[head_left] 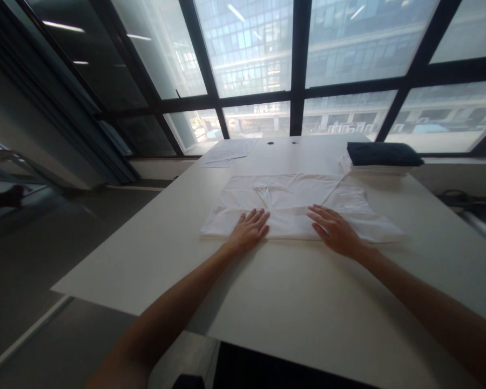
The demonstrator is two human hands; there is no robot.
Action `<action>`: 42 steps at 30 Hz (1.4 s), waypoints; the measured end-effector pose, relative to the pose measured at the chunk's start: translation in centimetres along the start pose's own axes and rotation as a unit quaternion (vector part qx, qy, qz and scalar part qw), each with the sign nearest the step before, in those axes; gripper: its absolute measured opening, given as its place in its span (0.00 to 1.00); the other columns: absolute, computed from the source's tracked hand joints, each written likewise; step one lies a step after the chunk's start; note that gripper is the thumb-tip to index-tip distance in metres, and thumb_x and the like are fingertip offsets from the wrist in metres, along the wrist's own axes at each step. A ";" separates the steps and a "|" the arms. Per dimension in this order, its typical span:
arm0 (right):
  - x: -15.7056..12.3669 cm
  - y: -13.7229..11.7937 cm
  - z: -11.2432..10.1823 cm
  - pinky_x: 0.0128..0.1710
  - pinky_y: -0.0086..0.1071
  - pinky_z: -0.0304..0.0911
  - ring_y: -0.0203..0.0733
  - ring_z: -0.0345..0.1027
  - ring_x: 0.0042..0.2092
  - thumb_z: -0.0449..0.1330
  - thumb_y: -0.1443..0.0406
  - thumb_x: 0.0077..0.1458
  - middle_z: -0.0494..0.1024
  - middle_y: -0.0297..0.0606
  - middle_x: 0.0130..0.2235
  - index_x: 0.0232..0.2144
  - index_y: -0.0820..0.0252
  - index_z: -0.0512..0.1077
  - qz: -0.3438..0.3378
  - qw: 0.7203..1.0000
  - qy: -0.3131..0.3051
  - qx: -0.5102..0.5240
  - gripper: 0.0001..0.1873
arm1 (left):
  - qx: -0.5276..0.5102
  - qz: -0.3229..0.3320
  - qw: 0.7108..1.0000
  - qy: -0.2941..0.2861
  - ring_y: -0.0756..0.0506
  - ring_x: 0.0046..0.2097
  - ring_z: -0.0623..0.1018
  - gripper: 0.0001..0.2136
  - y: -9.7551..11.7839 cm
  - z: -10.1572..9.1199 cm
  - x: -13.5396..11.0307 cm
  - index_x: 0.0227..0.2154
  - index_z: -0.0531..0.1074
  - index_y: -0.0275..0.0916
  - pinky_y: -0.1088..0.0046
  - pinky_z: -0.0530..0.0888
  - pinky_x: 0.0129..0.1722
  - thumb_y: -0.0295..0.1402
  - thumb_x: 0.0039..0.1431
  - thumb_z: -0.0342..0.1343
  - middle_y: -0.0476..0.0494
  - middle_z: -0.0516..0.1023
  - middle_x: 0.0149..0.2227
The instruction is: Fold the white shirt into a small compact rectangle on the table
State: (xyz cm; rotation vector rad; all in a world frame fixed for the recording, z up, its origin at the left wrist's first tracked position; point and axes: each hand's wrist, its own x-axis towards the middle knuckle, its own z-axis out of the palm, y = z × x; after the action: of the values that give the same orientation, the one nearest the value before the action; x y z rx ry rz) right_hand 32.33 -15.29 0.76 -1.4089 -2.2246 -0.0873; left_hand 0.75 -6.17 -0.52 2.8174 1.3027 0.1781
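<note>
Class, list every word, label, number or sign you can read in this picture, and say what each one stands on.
None can be read.
On the sheets of paper at the far edge of the table, any print is too small and blurred.
On the white garment under the left hand and right hand, no label shows.

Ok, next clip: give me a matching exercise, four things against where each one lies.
1 white garment
2 dark folded cloth
3 papers
4 left hand

a on a pale stack, far right of the table
b far edge of the table, left part
c palm down on the garment's near edge
d spread flat mid-table

Pairs: 1-d, 2-a, 3-b, 4-c.
</note>
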 end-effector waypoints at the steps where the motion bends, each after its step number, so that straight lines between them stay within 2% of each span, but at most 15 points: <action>1: 0.5 -1.0 0.5 0.67 0.50 0.51 0.50 0.53 0.70 0.46 0.62 0.70 0.66 0.48 0.67 0.62 0.60 0.68 -0.018 1.000 -0.019 0.005 0.24 | 0.002 -0.001 1.000 0.002 0.37 0.73 0.52 0.26 0.0 0.0 0.0 0.71 0.53 0.49 0.47 0.52 0.69 0.47 0.75 0.35 0.43 0.53 0.73; 4: 3.0 -3.4 2.3 0.69 0.53 0.46 0.51 0.46 0.72 0.46 0.61 0.71 0.59 0.48 0.71 0.65 0.60 0.65 -0.030 0.997 -0.065 0.017 0.25 | 0.005 -0.005 1.000 0.004 0.37 0.73 0.52 0.27 0.0 0.0 -0.1 0.71 0.53 0.49 0.47 0.52 0.69 0.48 0.74 0.35 0.43 0.52 0.73; 7: 5.9 -4.1 3.7 0.67 0.54 0.48 0.53 0.48 0.72 0.46 0.62 0.71 0.58 0.50 0.71 0.65 0.62 0.65 0.005 0.996 -0.091 0.021 0.25 | -0.015 -0.008 1.000 -0.009 0.37 0.74 0.50 0.27 0.0 -0.1 0.0 0.72 0.52 0.48 0.45 0.51 0.69 0.48 0.74 0.36 0.44 0.50 0.74; 10: 7.9 -3.3 4.3 0.64 0.48 0.54 0.52 0.60 0.65 0.51 0.65 0.68 0.69 0.52 0.64 0.58 0.63 0.72 0.064 0.996 -0.068 -0.004 0.20 | -0.061 -0.005 0.998 -0.014 0.38 0.73 0.54 0.27 -0.8 -0.5 0.4 0.70 0.56 0.45 0.49 0.53 0.69 0.47 0.74 0.38 0.42 0.55 0.72; 12: 8.4 -2.4 4.4 0.60 0.43 0.59 0.51 0.67 0.57 0.54 0.66 0.66 0.76 0.51 0.56 0.51 0.63 0.76 0.105 0.993 -0.046 -0.023 0.16 | -0.084 -0.017 0.996 0.022 0.41 0.70 0.62 0.25 -2.0 -1.0 0.7 0.68 0.61 0.41 0.57 0.58 0.68 0.43 0.74 0.41 0.40 0.63 0.69; 14: 8.5 -1.7 4.5 0.54 0.40 0.62 0.51 0.68 0.52 0.55 0.65 0.65 0.79 0.50 0.49 0.46 0.62 0.78 0.136 0.990 -0.036 -0.034 0.13 | -0.079 -0.055 0.993 0.072 0.42 0.64 0.69 0.21 -3.6 -1.6 0.8 0.63 0.69 0.39 0.63 0.63 0.66 0.39 0.72 0.44 0.40 0.72 0.63; 16: 8.4 -1.2 4.7 0.51 0.39 0.63 0.52 0.68 0.50 0.56 0.64 0.65 0.79 0.49 0.46 0.43 0.61 0.78 0.153 0.987 -0.031 -0.035 0.12 | -0.055 -0.106 0.988 0.100 0.41 0.59 0.73 0.18 -5.4 -2.2 0.8 0.55 0.75 0.40 0.63 0.67 0.62 0.37 0.71 0.46 0.41 0.76 0.57; 18: 8.4 -0.9 5.0 0.49 0.38 0.62 0.51 0.68 0.50 0.56 0.65 0.64 0.78 0.48 0.45 0.42 0.60 0.78 0.165 0.986 -0.026 -0.029 0.11 | -0.034 -0.152 0.983 0.101 0.40 0.56 0.74 0.15 -6.8 -2.7 0.8 0.49 0.78 0.41 0.63 0.68 0.60 0.36 0.70 0.49 0.41 0.78 0.53; 21: 8.6 -0.8 5.4 0.48 0.38 0.61 0.51 0.67 0.48 0.56 0.66 0.64 0.78 0.47 0.43 0.39 0.60 0.77 0.170 0.985 -0.022 -0.017 0.09 | -0.013 -0.199 0.976 0.091 0.39 0.55 0.74 0.12 -7.8 -2.9 0.8 0.47 0.78 0.42 0.64 0.69 0.58 0.35 0.68 0.51 0.40 0.77 0.52; 25: 8.8 -1.1 5.5 0.48 0.39 0.60 0.50 0.67 0.47 0.54 0.67 0.64 0.78 0.47 0.43 0.39 0.60 0.75 0.165 0.986 0.016 -0.006 0.09 | 0.008 -0.211 0.974 0.088 0.37 0.56 0.72 0.12 -7.5 -2.6 0.8 0.49 0.77 0.45 0.60 0.68 0.57 0.37 0.69 0.52 0.40 0.75 0.52; 28: 8.8 -1.2 5.4 0.47 0.38 0.60 0.50 0.68 0.46 0.54 0.67 0.65 0.78 0.46 0.43 0.39 0.60 0.75 0.166 0.985 0.037 -0.012 0.09 | 0.013 -0.221 0.970 0.103 0.36 0.57 0.71 0.10 -7.2 -2.4 0.9 0.46 0.78 0.45 0.58 0.67 0.57 0.36 0.68 0.53 0.39 0.74 0.53; 33: 8.7 -1.3 5.6 0.46 0.38 0.60 0.51 0.68 0.47 0.55 0.66 0.65 0.79 0.46 0.43 0.39 0.60 0.75 0.165 0.985 0.016 -0.038 0.09 | 0.019 -0.238 0.959 0.150 0.35 0.57 0.69 0.07 -7.3 -2.2 1.0 0.42 0.77 0.43 0.54 0.65 0.58 0.35 0.67 0.55 0.38 0.72 0.53; 37: 8.7 -1.3 5.8 0.46 0.39 0.60 0.51 0.67 0.47 0.56 0.65 0.65 0.78 0.46 0.42 0.37 0.60 0.76 0.163 0.984 -0.007 -0.067 0.08 | 0.012 -0.258 0.952 0.167 0.34 0.57 0.69 0.09 -7.1 -2.4 0.9 0.45 0.78 0.43 0.54 0.67 0.56 0.35 0.66 0.55 0.37 0.72 0.54; 39: 8.6 -1.4 5.7 0.46 0.39 0.60 0.51 0.67 0.47 0.57 0.64 0.64 0.78 0.46 0.42 0.36 0.59 0.76 0.167 0.983 -0.014 -0.081 0.08 | 0.008 -0.240 0.953 0.183 0.35 0.59 0.69 0.12 -6.3 -2.7 0.9 0.50 0.77 0.43 0.54 0.66 0.58 0.33 0.66 0.54 0.38 0.72 0.57; 42: 8.5 -1.9 5.4 0.47 0.41 0.61 0.54 0.66 0.49 0.57 0.63 0.64 0.77 0.49 0.45 0.40 0.60 0.76 0.172 0.980 0.001 -0.100 0.09 | -0.020 -0.133 0.975 0.177 0.39 0.63 0.68 0.17 -3.8 -2.7 1.1 0.57 0.73 0.41 0.58 0.62 0.64 0.32 0.69 0.49 0.39 0.71 0.62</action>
State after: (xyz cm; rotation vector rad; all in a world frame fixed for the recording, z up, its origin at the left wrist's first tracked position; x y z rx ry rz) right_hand 25.79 -7.44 0.20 -1.8820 -1.9804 -0.1972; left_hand -1.73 -2.93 1.92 2.6212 1.7035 0.7128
